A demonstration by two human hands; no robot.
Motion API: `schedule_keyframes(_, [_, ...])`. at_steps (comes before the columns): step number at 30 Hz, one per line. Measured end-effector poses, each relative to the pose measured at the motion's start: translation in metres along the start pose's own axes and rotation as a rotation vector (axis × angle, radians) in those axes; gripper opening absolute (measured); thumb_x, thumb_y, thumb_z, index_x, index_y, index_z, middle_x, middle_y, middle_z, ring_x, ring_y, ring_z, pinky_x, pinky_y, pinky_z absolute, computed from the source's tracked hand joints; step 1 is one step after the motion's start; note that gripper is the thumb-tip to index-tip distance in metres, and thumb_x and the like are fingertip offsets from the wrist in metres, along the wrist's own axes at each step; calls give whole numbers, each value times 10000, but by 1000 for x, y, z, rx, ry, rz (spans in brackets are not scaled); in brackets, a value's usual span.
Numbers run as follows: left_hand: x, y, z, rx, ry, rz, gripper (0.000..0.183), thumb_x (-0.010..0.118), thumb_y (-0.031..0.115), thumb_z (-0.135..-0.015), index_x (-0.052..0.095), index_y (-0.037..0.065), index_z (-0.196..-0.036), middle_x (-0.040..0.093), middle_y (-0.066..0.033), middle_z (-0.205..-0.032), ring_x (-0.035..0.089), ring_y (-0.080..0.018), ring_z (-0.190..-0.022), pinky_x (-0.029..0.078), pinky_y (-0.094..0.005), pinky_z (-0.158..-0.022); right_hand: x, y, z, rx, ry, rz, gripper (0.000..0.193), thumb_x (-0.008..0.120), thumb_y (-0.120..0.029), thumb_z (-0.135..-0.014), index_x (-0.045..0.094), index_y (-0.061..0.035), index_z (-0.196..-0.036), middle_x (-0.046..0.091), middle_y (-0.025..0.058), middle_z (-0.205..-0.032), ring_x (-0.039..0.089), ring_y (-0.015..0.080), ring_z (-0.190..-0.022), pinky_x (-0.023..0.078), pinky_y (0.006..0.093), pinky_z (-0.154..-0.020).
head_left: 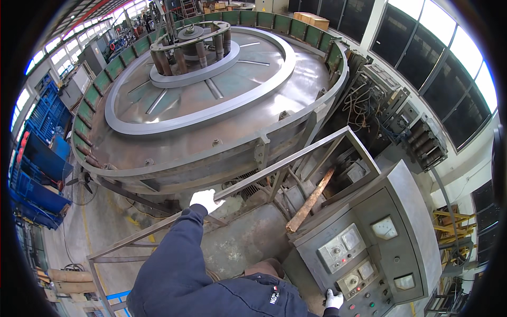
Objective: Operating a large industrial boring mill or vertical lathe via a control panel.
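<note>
My left hand (207,201), in a white glove, grips the metal railing (248,181) in front of the large round machine. At the lower left corner of the grey control console (409,211), my right hand (334,300) is also gloved in white. Its fingers look curled against the panel edge, and whatever they hold is hidden. Close to that hand are a small gauge plate (357,278) with a dial and lit red lamps, and several coloured push buttons (372,305). A second gauge plate (341,248) sits higher on the console.
Beyond the railing spreads a wide round table (253,113) with a pale grey ring (288,53) on it and a rimmed wall. A long wooden plank (311,201) leans between railing and console. Cables (359,100) hang at right. Blue metal racks (45,121) stand at far left.
</note>
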State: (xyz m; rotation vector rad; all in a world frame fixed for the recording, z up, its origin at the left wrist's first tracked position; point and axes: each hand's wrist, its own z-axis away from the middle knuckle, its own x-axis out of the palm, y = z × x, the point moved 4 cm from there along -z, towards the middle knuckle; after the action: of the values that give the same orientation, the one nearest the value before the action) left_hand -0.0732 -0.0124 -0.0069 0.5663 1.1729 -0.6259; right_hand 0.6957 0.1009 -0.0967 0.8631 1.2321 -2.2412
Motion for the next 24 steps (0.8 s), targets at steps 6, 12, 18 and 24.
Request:
schedule_keyframes(6, [2,-1,-2,1,3,2,715,666,758,-924,739,85,-1153,796,-181,-1086,764,-376,-1031,601,-475,-927,0,-1,3,-36,48,23,317,862,-135,-939,652,63,-1068,707,142,-829,625,207,-529,500,377,-441])
schedule_keyframes(12, [2,-4,1,-12,-4,11,718,666,762,-922,738,82,-1141,794,-187,-1085,762,-383,-1031,600,-476,-926,0,-9,5,16,-2,-8,302,862,-130,-937,661,61,-1059,707,145,-834,625,207,-530,498,376,-440])
schedule_keyframes(18, [2,0,-2,5,8,15,723,662,764,-923,739,79,-1138,794,-191,-1090,761,-385,-1034,597,-483,-933,4,30,-19,-64,54,17,362,870,-154,-929,655,75,-1108,705,153,-842,628,213,-532,503,387,-450])
schedule_keyframes(24, [2,-8,3,25,27,25,679,650,734,-941,737,91,-1141,799,-188,-1064,772,-377,-1003,603,-490,-905,5,13,-4,37,-17,39,418,865,-150,-926,626,77,-1182,705,173,-847,636,215,-536,507,394,-456])
